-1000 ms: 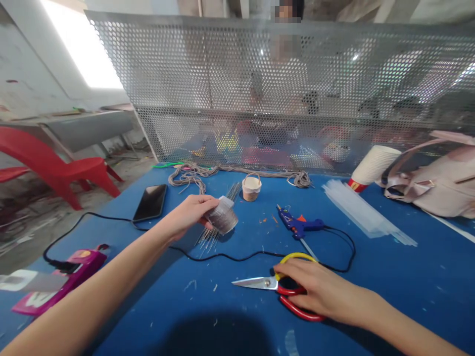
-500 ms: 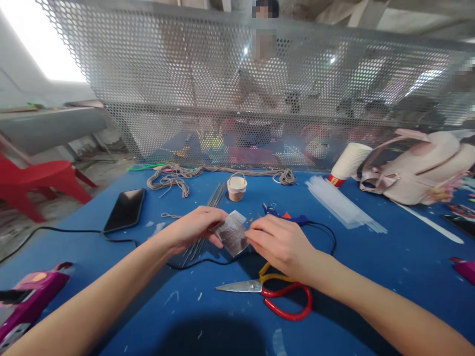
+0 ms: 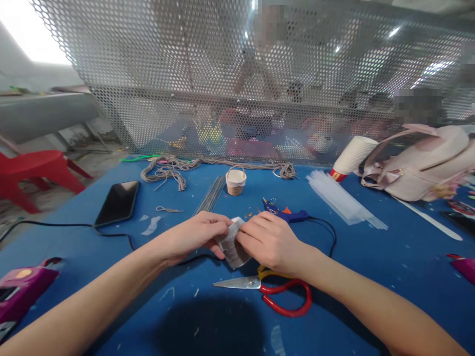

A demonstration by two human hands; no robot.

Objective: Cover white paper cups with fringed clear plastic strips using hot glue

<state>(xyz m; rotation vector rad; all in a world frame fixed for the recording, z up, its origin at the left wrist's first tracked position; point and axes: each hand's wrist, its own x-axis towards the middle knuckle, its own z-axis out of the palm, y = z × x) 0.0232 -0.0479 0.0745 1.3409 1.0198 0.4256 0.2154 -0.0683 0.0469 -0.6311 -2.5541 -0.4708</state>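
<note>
A small greyish-white piece of material [image 3: 233,247] is held between both hands over the blue table. My left hand [image 3: 204,232] pinches its left side between thumb and fingers. My right hand [image 3: 269,240] has its fingers closed on the upper right side, covering part of it. Red and yellow handled scissors [image 3: 285,291] lie just below my right hand, partly under it. Beyond the hands stands a tiny basket with a handle [image 3: 235,183]. A blue glue gun [image 3: 293,216] rests behind my right hand.
On the blue table [image 3: 122,296] lie a phone [image 3: 118,202], thin wires [image 3: 211,195], grey cord [image 3: 166,170], translucent strips [image 3: 337,200], stacked paper cups [image 3: 352,157] and a pink bag [image 3: 426,168]. A perforated metal panel [image 3: 208,64] stands behind; people show through it.
My right hand has moved left over the material, which now looks bent and more covered. The view has shifted slightly.
</note>
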